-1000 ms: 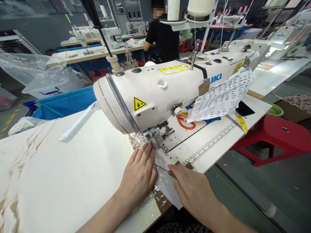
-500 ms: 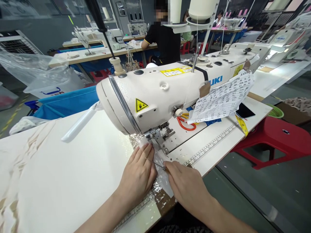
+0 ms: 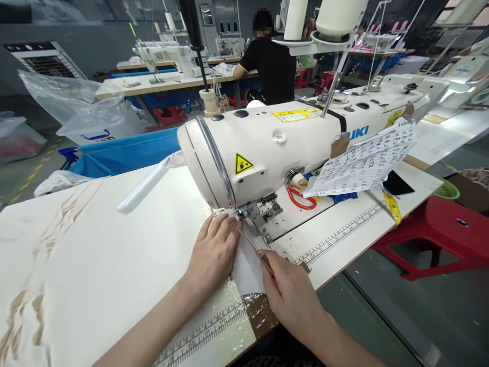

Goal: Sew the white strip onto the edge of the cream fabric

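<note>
A white sewing machine (image 3: 244,153) stands over the table, its presser foot low at the centre. Just left of the foot, my left hand (image 3: 216,244) lies palm down with its fingers close together, pressing on thin white fabric (image 3: 246,265). My right hand (image 3: 288,285) is closed round the wooden handle of an awl (image 3: 266,263). The awl's thin metal shaft points up and left across the fabric, its tip near my left fingertips.
Orange-handled scissors (image 3: 301,199), a handwritten sheet (image 3: 362,158), a dark phone (image 3: 398,183) and a yellow tape measure (image 3: 391,206) lie right of the needle area. A red stool (image 3: 439,224) stands at right. A person (image 3: 269,66) sits beyond the machine.
The view has shifted, so the machine appears further right. My left hand has moved up along the fabric towards the foot, uncovering more of it. The awl now points more steeply upwards.
</note>
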The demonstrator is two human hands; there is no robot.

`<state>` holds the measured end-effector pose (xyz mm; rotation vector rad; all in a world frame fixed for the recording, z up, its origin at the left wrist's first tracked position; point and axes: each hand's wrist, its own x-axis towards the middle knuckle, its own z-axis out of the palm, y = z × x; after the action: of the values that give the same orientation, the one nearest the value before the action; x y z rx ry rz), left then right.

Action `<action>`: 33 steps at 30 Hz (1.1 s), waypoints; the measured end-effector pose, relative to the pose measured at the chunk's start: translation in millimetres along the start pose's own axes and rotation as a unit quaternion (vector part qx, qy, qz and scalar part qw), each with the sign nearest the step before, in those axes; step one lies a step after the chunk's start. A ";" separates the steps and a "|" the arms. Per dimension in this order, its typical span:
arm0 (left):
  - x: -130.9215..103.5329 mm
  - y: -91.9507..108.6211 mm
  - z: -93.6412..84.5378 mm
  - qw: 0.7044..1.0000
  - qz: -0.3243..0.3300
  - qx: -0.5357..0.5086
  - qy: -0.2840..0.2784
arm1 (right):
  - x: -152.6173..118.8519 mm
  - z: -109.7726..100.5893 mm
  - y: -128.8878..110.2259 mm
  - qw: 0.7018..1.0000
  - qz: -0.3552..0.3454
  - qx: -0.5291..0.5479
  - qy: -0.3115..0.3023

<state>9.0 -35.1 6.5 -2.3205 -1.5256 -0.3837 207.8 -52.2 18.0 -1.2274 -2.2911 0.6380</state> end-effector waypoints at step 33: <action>-10.6 32.7 -9.9 0.999 0.026 -0.009 -0.030 | -32.8 -32.9 31.7 0.991 0.065 0.119 0.009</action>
<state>34.6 -60.0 6.9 -2.4013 -1.4907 -0.3182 263.7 -58.5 19.2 -1.2661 -2.0608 0.9147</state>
